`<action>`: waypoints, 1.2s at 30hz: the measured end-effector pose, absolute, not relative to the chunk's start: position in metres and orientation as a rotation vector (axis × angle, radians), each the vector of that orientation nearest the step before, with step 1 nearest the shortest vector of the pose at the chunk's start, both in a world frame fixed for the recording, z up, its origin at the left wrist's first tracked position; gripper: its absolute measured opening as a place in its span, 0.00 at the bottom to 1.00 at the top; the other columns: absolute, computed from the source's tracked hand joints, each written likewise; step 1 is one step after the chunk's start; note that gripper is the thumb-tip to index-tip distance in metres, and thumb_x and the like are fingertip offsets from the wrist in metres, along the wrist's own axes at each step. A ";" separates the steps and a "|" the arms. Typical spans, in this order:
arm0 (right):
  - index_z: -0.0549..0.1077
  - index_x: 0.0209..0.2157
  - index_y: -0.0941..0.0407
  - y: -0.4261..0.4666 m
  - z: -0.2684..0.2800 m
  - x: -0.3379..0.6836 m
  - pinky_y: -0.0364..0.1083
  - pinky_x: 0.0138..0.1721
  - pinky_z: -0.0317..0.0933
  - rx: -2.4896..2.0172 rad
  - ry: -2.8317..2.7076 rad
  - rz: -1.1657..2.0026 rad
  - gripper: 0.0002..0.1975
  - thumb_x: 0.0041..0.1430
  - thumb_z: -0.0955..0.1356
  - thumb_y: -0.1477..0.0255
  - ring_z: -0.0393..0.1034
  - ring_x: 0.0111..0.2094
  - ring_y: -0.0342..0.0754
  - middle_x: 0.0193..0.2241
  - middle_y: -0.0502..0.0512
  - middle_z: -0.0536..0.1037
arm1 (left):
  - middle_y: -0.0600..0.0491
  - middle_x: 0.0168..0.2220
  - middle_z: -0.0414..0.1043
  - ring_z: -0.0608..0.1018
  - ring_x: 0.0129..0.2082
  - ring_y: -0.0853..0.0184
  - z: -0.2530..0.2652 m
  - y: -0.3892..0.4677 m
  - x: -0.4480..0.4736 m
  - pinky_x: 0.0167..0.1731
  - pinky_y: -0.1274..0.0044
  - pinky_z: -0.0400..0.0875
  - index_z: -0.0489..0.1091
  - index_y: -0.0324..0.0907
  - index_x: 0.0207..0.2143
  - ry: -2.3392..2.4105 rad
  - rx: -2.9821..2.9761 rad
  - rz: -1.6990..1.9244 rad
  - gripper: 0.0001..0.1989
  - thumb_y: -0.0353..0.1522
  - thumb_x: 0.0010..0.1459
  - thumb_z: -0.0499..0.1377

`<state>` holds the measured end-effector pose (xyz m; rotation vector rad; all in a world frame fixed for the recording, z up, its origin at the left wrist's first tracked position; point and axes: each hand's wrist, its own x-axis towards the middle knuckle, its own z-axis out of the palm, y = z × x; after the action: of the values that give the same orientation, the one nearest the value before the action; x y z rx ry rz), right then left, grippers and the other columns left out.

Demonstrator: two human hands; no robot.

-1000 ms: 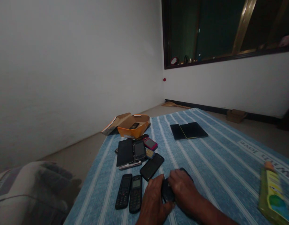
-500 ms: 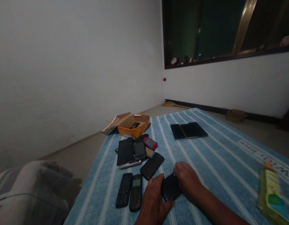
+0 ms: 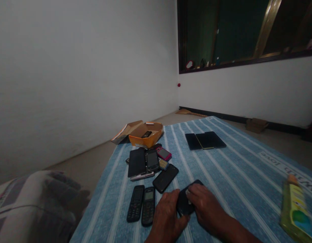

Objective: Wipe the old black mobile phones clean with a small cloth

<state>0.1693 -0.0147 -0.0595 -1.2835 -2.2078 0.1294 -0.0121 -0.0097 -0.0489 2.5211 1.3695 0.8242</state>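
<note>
My left hand (image 3: 168,216) grips a dark smartphone (image 3: 184,203) by its near left side, the thumb along its lower edge. The phone lies on the striped cloth. Over the phone's right part, my right hand (image 3: 205,204) has its fingers bent and pressed together. A small white bit shows at those fingertips; its kind is too small to tell. Left of my left hand lie two black keypad phones (image 3: 142,206) side by side. Just beyond is a black smartphone (image 3: 166,178), lying at a slant.
A loose pile of phones (image 3: 137,162) sits farther off, before an open orange box (image 3: 145,140) with a phone inside. Three dark smartphones (image 3: 205,140) lie together at the far right. A bottle of yellow-green liquid (image 3: 296,212) is near the right edge.
My right hand has slid from the phone's far edge toward me across its surface, uncovering the far corner. The left hand keeps its hold. The view has shifted slightly.
</note>
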 end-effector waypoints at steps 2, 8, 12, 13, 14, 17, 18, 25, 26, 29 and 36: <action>0.74 0.34 0.58 -0.006 -0.059 0.184 0.48 0.40 0.60 -1.379 -2.151 0.071 0.12 0.54 0.63 0.85 0.65 0.37 0.51 0.33 0.57 0.74 | 0.45 0.40 0.77 0.78 0.39 0.56 -0.046 -0.011 -0.012 0.39 0.66 0.76 0.67 0.39 0.50 1.376 2.529 0.830 0.28 0.27 0.42 0.63; 0.75 0.33 0.57 0.001 -0.054 0.204 0.49 0.39 0.62 -1.416 -2.012 -0.097 0.18 0.51 0.59 0.88 0.66 0.37 0.52 0.33 0.59 0.74 | 0.49 0.34 0.78 0.79 0.34 0.59 -0.037 -0.012 -0.009 0.34 0.70 0.76 0.70 0.40 0.44 1.412 2.513 0.888 0.22 0.29 0.43 0.64; 0.73 0.37 0.57 -0.010 -0.044 0.190 0.49 0.40 0.63 -1.141 -2.062 -0.098 0.15 0.55 0.60 0.85 0.67 0.38 0.52 0.35 0.59 0.74 | 0.52 0.29 0.76 0.79 0.29 0.62 -0.031 -0.011 -0.010 0.29 0.73 0.74 0.72 0.42 0.37 1.408 2.525 0.851 0.11 0.30 0.47 0.63; 0.73 0.38 0.58 -0.013 -0.042 0.186 0.50 0.40 0.63 -1.083 -2.074 -0.092 0.14 0.57 0.60 0.84 0.67 0.38 0.51 0.35 0.59 0.74 | 0.52 0.28 0.76 0.79 0.30 0.62 -0.030 -0.010 -0.010 0.29 0.73 0.73 0.72 0.41 0.36 1.394 2.532 0.840 0.10 0.31 0.49 0.62; 0.73 0.39 0.58 -0.015 -0.041 0.182 0.50 0.40 0.63 -1.035 -2.079 -0.092 0.14 0.58 0.59 0.83 0.67 0.39 0.51 0.35 0.59 0.74 | 0.51 0.29 0.76 0.79 0.30 0.62 -0.029 -0.010 -0.011 0.30 0.73 0.74 0.72 0.41 0.36 1.379 2.539 0.835 0.09 0.31 0.50 0.62; 0.72 0.42 0.59 -0.022 -0.038 0.173 0.52 0.43 0.64 -0.961 -2.055 -0.160 0.15 0.60 0.58 0.82 0.68 0.43 0.53 0.38 0.61 0.75 | 0.50 0.30 0.77 0.79 0.31 0.62 -0.027 -0.010 -0.013 0.32 0.74 0.74 0.73 0.41 0.37 1.357 2.542 0.829 0.08 0.33 0.55 0.60; 0.72 0.43 0.59 -0.024 -0.038 0.171 0.53 0.45 0.64 -0.958 -2.045 -0.190 0.15 0.60 0.58 0.82 0.68 0.44 0.53 0.39 0.62 0.75 | 0.50 0.30 0.77 0.79 0.31 0.62 -0.026 -0.010 -0.013 0.32 0.74 0.74 0.73 0.41 0.37 1.360 2.538 0.823 0.07 0.33 0.56 0.59; 0.75 0.43 0.58 -0.011 -0.038 0.185 0.54 0.46 0.66 -1.055 -1.972 -0.163 0.17 0.60 0.59 0.82 0.70 0.46 0.54 0.41 0.63 0.77 | 0.51 0.27 0.76 0.79 0.30 0.63 -0.022 -0.010 -0.010 0.30 0.75 0.72 0.73 0.43 0.33 1.410 2.562 0.715 0.09 0.34 0.62 0.54; 0.75 0.43 0.58 -0.006 -0.040 0.191 0.55 0.46 0.66 -1.083 -1.927 -0.153 0.18 0.60 0.59 0.83 0.70 0.46 0.54 0.42 0.63 0.77 | 0.51 0.27 0.76 0.79 0.29 0.63 -0.022 -0.010 -0.010 0.30 0.75 0.72 0.73 0.42 0.33 1.412 2.569 0.713 0.09 0.34 0.62 0.54; 0.77 0.42 0.57 0.007 -0.048 0.206 0.55 0.48 0.67 -1.154 -1.771 -0.046 0.19 0.57 0.59 0.83 0.71 0.46 0.53 0.41 0.62 0.78 | 0.51 0.27 0.76 0.79 0.29 0.64 -0.023 -0.009 -0.010 0.29 0.75 0.71 0.73 0.42 0.32 1.410 2.592 0.726 0.11 0.33 0.63 0.52; 0.81 0.36 0.55 0.020 -0.046 0.210 0.52 0.47 0.67 -1.236 -1.382 0.538 0.15 0.51 0.63 0.75 0.74 0.43 0.52 0.38 0.57 0.80 | 0.52 0.25 0.75 0.78 0.26 0.65 -0.028 -0.006 -0.012 0.28 0.76 0.71 0.71 0.42 0.31 1.310 2.712 0.922 0.20 0.36 0.69 0.43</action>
<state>0.2101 0.0202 -0.0459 -1.2363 -1.3822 0.5384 -0.0125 -0.0056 -0.0281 2.7122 1.3103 0.9219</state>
